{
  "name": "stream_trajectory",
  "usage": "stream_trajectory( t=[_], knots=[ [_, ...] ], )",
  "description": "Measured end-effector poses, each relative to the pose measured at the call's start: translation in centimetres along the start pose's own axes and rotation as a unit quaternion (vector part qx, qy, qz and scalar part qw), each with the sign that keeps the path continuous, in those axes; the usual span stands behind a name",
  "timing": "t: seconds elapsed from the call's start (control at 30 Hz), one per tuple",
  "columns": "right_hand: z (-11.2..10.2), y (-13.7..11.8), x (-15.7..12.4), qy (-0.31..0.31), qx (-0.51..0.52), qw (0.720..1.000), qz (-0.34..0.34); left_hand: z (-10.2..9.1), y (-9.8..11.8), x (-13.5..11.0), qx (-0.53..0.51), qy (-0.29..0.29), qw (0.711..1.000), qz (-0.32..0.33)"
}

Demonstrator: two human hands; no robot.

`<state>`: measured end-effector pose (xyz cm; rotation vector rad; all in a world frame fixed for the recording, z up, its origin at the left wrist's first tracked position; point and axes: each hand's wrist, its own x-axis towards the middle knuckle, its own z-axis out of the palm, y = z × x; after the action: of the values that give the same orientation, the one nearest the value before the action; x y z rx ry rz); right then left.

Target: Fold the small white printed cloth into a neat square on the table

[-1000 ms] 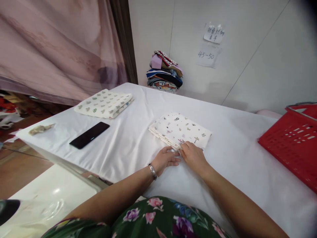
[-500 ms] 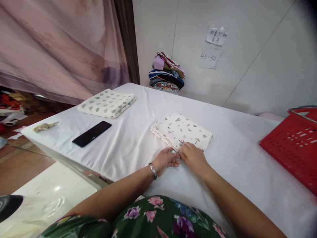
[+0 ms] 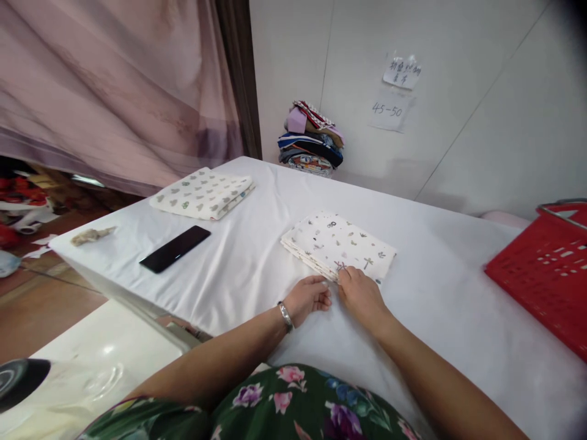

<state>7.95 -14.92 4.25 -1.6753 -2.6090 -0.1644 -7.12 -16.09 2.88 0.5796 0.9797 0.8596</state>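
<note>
A white folded cloth [image 3: 342, 241] printed with small palm trees and other motifs lies on the white-covered table [image 3: 238, 269] in front of me. My right hand [image 3: 362, 297] has its fingers closed on the near edge of this cloth, beside a palm print. Just left of it, my left hand [image 3: 308, 299] rests close to the same edge, wearing a silver bracelet [image 3: 285, 316]. Its fingers are loosely curled, the thumb apart from them, and no object shows in it. The undersides of the right fingers are hidden.
Further left lie another folded cloth [image 3: 202, 192] with grey-green motifs and a black phone [image 3: 175, 249]. A small tan item [image 3: 92, 236] sits at the left corner. A red basket [image 3: 541, 275] stands at the right, and piled fabrics [image 3: 310, 143] rise beyond the far edge.
My left hand has drawn slightly away from my right, opening a small gap between them, and its fingers have curled more. The folded cloth has hardly moved.
</note>
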Motion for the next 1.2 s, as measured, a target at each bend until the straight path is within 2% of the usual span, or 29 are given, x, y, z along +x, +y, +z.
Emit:
stream_trajectory(
  t=[0.23, 0.43, 0.77, 0.87, 0.93, 1.07, 1.2],
  knots=[
    [0.4, 0.5, -0.1, 0.025, 0.023, 0.999, 0.006, -0.1, 0.4, 0.5, -0.044, -0.017, 0.999, -0.025],
    [0.6, 0.6, -0.1, 0.018, 0.006, 1.000, -0.015, -0.6, 1.0, 1.1, -0.107, -0.041, 0.990, -0.087],
    [0.8, -0.4, -0.4, 0.005, -0.052, 0.999, -0.012, -0.9, 0.9, 1.2, -0.106, -0.041, 0.988, -0.105],
    [0.4, 1.7, -0.3, -0.024, -0.057, 0.998, 0.006, -1.3, 1.1, 1.0, -0.080, -0.034, 0.992, -0.094],
    [0.2, 4.3, -0.1, -0.046, -0.062, 0.996, 0.040, -1.7, 1.5, 0.7, -0.055, -0.024, 0.996, -0.070],
    [0.6, 9.7, 0.4, -0.047, -0.080, 0.986, 0.138, -3.1, 2.8, 0.4, 0.011, 0.001, 1.000, -0.021],
    [1.2, 11.7, 0.4, -0.047, -0.083, 0.983, 0.158, -4.1, 3.7, 0.8, 0.123, 0.041, 0.991, 0.032]
  ],
)
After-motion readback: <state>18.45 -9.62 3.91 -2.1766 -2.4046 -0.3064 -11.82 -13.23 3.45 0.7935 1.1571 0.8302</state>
